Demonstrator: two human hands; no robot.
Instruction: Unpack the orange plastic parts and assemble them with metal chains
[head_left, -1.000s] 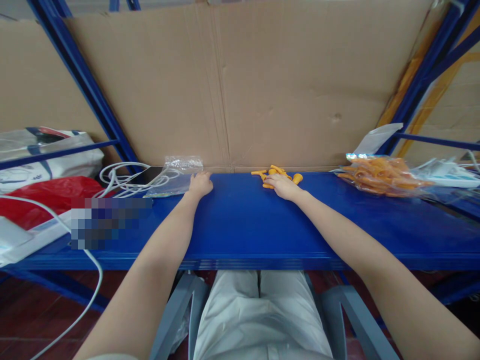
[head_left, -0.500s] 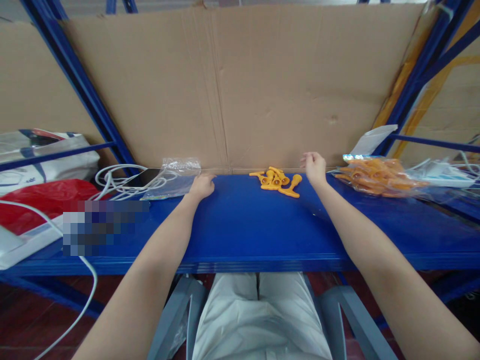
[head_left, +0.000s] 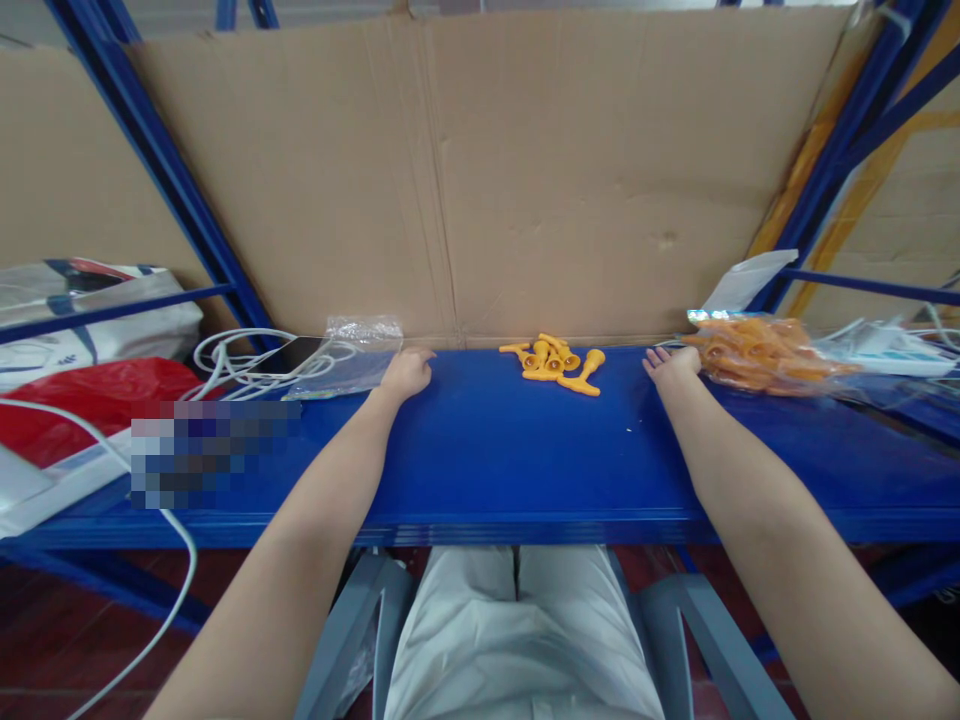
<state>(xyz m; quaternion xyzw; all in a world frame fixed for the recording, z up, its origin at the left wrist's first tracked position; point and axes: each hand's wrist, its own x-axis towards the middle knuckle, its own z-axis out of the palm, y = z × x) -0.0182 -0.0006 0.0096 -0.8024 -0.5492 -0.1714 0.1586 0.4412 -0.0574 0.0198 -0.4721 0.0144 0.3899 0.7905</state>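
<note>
Cardboard sheet [head_left: 525, 180] fills the back of the bay, upright behind everything. Blue shelf [head_left: 487, 450] runs L to R in front of it, w/ both bare forearms stretched across.

Far L: red bag [head_left: 90, 395], w/ a white bag [head_left: 97, 320] behind it. White cable [head_left: 232, 360] lies coiled further in, partly over the clear plastic bag [head_left: 356, 355], which lies flat at the back edge.

R side: bag of orange parts [head_left: 757, 350], clear film, stuffed full, lying on its side near the back.

Mid shelf at the back: loose orange parts [head_left: 553, 362], a small heap w/ one piece lying off to its R. The heap sits btwn the two hands, apart from both.

Left hand [head_left: 405, 373] rests knuckles up on the shelf, fingers loosely curled, thumb pointing R, gripping nothing. The clear plastic bag's R edge is right at its fingers; actual contact can't be told.

Right hand [head_left: 673, 366] lies on the shelf, its fingers [head_left: 654, 358] loose and a bit apart, holding nothing. The bag of orange parts is just beside it on the R, about touching; the loose parts are off to its L, near but clear of the fingertips.
</note>
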